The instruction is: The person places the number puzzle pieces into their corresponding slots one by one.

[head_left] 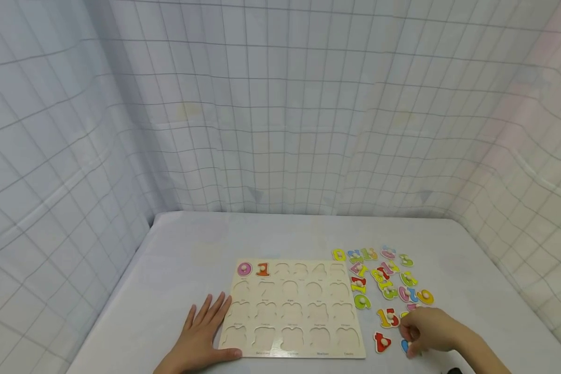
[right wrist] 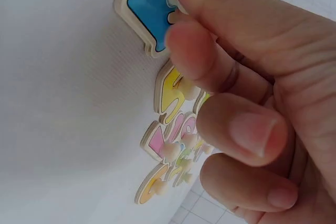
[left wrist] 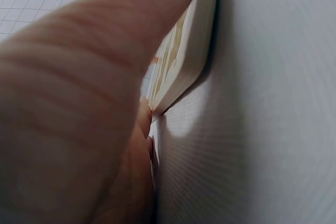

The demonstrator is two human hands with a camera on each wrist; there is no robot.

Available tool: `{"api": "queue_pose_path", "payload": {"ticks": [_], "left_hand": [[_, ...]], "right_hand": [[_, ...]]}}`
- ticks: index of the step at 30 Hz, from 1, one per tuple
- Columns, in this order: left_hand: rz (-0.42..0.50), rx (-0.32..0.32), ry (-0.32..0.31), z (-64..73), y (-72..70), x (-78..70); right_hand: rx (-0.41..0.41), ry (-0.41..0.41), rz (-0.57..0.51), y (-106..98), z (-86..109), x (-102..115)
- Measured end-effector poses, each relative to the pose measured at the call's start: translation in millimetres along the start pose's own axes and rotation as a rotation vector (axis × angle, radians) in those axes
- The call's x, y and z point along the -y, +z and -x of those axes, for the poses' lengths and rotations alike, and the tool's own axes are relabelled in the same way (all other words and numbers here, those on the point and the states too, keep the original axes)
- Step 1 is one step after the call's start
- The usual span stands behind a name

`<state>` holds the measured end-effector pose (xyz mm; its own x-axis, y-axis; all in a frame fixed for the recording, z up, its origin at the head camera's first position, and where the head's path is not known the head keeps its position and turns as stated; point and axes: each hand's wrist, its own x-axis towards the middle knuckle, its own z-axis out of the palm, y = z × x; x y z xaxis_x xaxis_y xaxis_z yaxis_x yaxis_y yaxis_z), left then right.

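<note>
My left hand [head_left: 200,337] lies flat with spread fingers at the near left corner of a wooden number puzzle board [head_left: 359,349]. Its fingertips touch the left edge and its thumb rests at the front edge. A pink 0 [head_left: 244,269] and an orange-red 1 [head_left: 263,269] sit in the top row's first two recesses. Right of the board, my right hand [head_left: 432,328] pinches the small knob of a blue number piece [right wrist: 149,11] between thumb and index finger, the other fingers curled. Part of that piece is hidden, so its digit cannot be read.
Several knobbed number pieces are scattered right of the board, among them a red 4 [head_left: 382,343], a 15 [head_left: 389,318], a green 6 [head_left: 362,301] and an orange 9 [head_left: 425,296]. White cloth [head_left: 205,234] covers the table, with grid-patterned curtains [head_left: 290,130] around it.
</note>
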<state>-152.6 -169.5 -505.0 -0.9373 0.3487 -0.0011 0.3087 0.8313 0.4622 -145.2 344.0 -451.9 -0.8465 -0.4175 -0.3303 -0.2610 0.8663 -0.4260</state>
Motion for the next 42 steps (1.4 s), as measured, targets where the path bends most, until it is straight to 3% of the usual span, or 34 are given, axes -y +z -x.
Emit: {"api": "queue_pose_path", "payload": {"ticks": [4, 8, 12, 15, 21, 24, 30, 36, 42], "left_hand": [[-0.008, 0.001, 0.002, -0.7, 1.4, 0.0], [-0.015, 0.006, 0.001, -0.8, 1.5, 0.8], [-0.008, -0.008, 0.003, -0.5, 0.4, 0.1], [-0.007, -0.012, 0.001, 0.6, -2.6, 0.1], [-0.003, -0.004, 0.025, 1.3, -6.9, -2.2], [-0.001, -0.006, 0.021, 1.5, -5.5, -1.8], [-0.009, -0.006, 0.014, -1.3, 3.2, -0.3], [-0.026, 0.002, 0.002, -2.8, 6.9, 2.0], [-0.028, -0.017, -0.005, -1.3, 5.3, 4.6]], "right_hand": [[0.016, -0.009, 0.031, 3, 5.4, 0], [0.019, -0.069, 0.003, 2, 5.8, 1], [0.014, -0.197, -0.133, -4, -10.8, 6], [-0.011, -0.276, -0.197, -7, -35.8, 17], [-0.211, -0.229, -0.017, -6, -97.1, 63], [-0.299, -0.247, 0.03, -1, -131.9, 88], [-0.384, -0.273, 0.066, 12, -186.3, 127], [-0.407, -0.182, 0.08, 21, -216.1, 149], [-0.417, -0.126, 0.062, 27, -229.2, 162]]}}
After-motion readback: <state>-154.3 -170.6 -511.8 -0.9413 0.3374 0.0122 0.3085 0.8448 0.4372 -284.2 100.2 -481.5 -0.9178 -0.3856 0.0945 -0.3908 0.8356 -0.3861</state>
